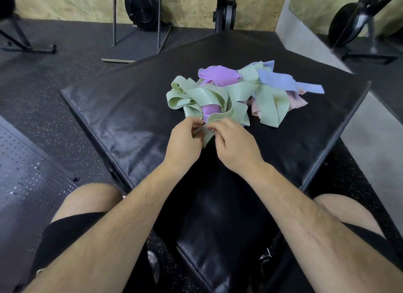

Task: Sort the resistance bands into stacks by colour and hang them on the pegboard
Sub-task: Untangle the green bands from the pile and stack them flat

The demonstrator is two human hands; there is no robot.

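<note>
We see a tangled heap of flat rubber resistance bands lying on a black padded vinyl box, toward its far right part. The heap mixes pale green loops, which make up most of its near and left side, with purple bands at the far centre, periwinkle-blue bands at the far right and a few pink bands under the right edge. None of the colours is separated yet; the strips cross over and through one another.

Our left hand and right hand meet at the near edge of the heap, almost touching each other. Both pinch the same pale green strip between thumb and fingertips, and this strip appears to run on into the heap, though the folds hide exactly which loop it belongs to.

A dark perforated metal panel, possibly the pegboard, lies flat on the speckled rubber floor to the left of the box, well apart from the bands. Black gym equipment stands rise along the chipboard wall beyond.
</note>
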